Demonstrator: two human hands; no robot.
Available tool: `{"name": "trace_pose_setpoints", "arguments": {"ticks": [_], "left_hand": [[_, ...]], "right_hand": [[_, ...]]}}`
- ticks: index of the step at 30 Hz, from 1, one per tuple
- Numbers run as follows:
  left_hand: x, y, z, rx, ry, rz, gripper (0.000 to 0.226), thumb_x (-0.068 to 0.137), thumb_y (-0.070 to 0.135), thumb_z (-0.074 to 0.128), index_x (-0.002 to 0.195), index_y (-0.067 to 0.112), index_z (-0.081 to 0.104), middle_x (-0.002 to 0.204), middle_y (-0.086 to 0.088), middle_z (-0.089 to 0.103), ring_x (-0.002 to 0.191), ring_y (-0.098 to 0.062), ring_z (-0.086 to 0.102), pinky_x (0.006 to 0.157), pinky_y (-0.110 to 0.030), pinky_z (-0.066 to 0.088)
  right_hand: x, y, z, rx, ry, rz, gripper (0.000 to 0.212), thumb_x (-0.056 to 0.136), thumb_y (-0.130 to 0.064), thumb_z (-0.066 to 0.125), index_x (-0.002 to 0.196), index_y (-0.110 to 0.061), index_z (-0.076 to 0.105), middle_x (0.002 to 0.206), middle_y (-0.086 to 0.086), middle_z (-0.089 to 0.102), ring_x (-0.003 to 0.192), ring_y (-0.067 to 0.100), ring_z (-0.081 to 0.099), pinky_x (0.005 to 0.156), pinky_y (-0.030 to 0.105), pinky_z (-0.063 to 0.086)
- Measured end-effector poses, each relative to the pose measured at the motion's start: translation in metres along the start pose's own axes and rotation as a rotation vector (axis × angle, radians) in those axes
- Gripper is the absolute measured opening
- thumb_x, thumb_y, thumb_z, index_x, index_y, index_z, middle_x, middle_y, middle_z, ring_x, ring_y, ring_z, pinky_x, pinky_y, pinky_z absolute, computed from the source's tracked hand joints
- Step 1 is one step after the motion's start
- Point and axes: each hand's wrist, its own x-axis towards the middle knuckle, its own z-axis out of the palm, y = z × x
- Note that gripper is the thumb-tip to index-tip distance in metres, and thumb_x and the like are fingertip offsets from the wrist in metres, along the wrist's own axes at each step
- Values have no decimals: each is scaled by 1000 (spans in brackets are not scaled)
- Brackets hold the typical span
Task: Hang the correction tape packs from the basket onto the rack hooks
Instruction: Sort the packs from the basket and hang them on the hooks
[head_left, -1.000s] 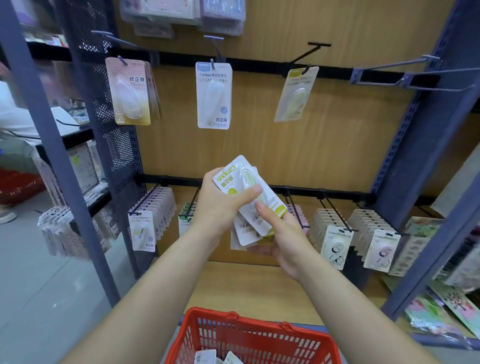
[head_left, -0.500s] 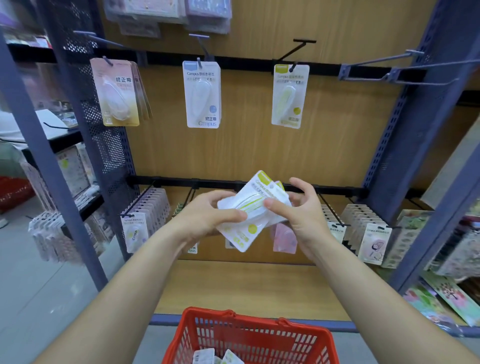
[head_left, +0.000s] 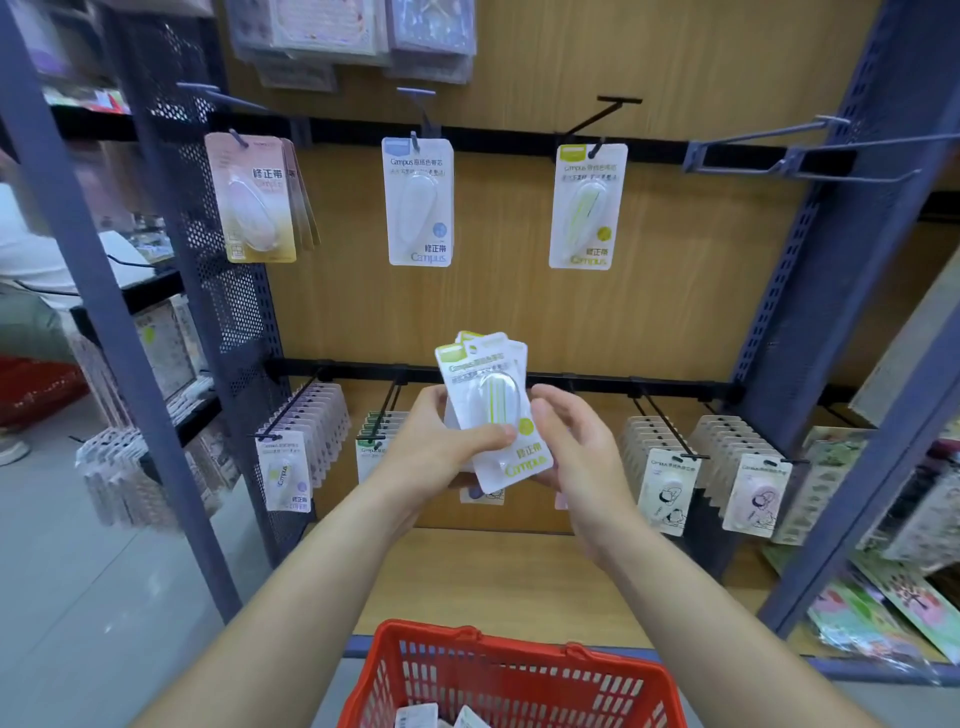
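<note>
My left hand (head_left: 434, 449) grips a small stack of green-striped correction tape packs (head_left: 488, 410), upright in front of the lower rail, thumb across the front pack. My right hand (head_left: 574, 452) sits beside the stack's right edge with relaxed fingers; whether it holds the stack from behind I cannot tell. On the upper rail hang a pink pack group (head_left: 254, 200), a blue-dot pack (head_left: 418, 202) and a green pack (head_left: 587, 205). The red basket (head_left: 511, 675) below me holds more packs (head_left: 415, 716).
Empty hooks (head_left: 800, 156) stick out at the upper right. The lower rail carries full rows of packs (head_left: 301, 441) left and right (head_left: 670, 467). Blue perforated uprights (head_left: 810, 291) frame the bay. A wooden shelf (head_left: 519, 582) lies under my arms.
The stack of packs has turned from lying tilted between my hands to standing upright with the print facing me. My right hand has let go of the front and moved to the side.
</note>
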Motion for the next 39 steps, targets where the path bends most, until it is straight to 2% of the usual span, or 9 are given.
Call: {"name": "trace_pose_setpoints", "arguments": {"ticks": [3,7,12,14,16,19,23,27,39], "left_hand": [[-1,0,-2,-71,-5,-4,63,80,16,87,133,20,51,117,-3,73,94,-30,77,86,-70,54],[-4,-1,-1,-134,-18,24,65,82,21,85,135,19,48,122,-5,72,96,-33,76,88,-68,55],[-2,0,-8,-160,-1,70,80,68,39,83,137,20,47,129,0,68,102,-19,76,73,-39,64],[0,0,-11,-168,23,78,75,72,39,83,137,22,49,130,0,68,102,-20,76,70,-34,62],[3,1,-15,-184,47,87,63,83,29,81,137,22,49,131,0,68,101,-20,76,69,-34,62],[4,4,-19,-188,103,111,54,90,18,77,137,23,49,127,3,68,97,-18,77,66,-33,62],[4,10,-26,-176,137,148,50,91,15,77,130,29,50,119,2,72,93,-17,77,63,-33,62],[3,18,-29,-178,148,200,50,90,15,78,128,31,50,120,1,73,95,-18,77,63,-31,61],[2,22,-29,-199,195,259,49,85,18,82,116,40,51,117,1,73,95,-16,76,61,-28,59]], "right_hand": [[-5,2,2,-53,-44,-27,24,96,-28,71,119,-26,66,116,-2,72,105,17,72,74,27,59],[-3,-8,2,-31,-55,6,28,93,-25,73,119,-17,65,115,6,73,99,27,74,59,17,52],[2,-11,3,-1,-63,45,27,95,-17,71,115,-1,62,108,15,76,98,34,75,54,17,54],[6,-11,3,76,-20,52,28,96,-16,70,117,-1,59,107,14,77,97,33,76,72,32,62],[10,-10,3,114,10,52,31,97,-18,69,120,-1,57,107,13,77,96,31,76,79,39,63],[19,-16,1,130,41,28,29,97,-17,69,118,-2,55,110,16,75,93,31,76,70,34,63],[53,-55,-2,158,131,-86,18,99,-11,65,112,-7,53,114,15,71,87,27,75,66,32,62],[94,-106,-7,141,215,-212,26,100,-11,63,120,-6,47,120,14,65,90,25,73,67,34,63],[129,-121,-17,104,292,-215,34,98,-18,69,124,-7,51,125,14,64,98,30,74,67,31,61]]}}
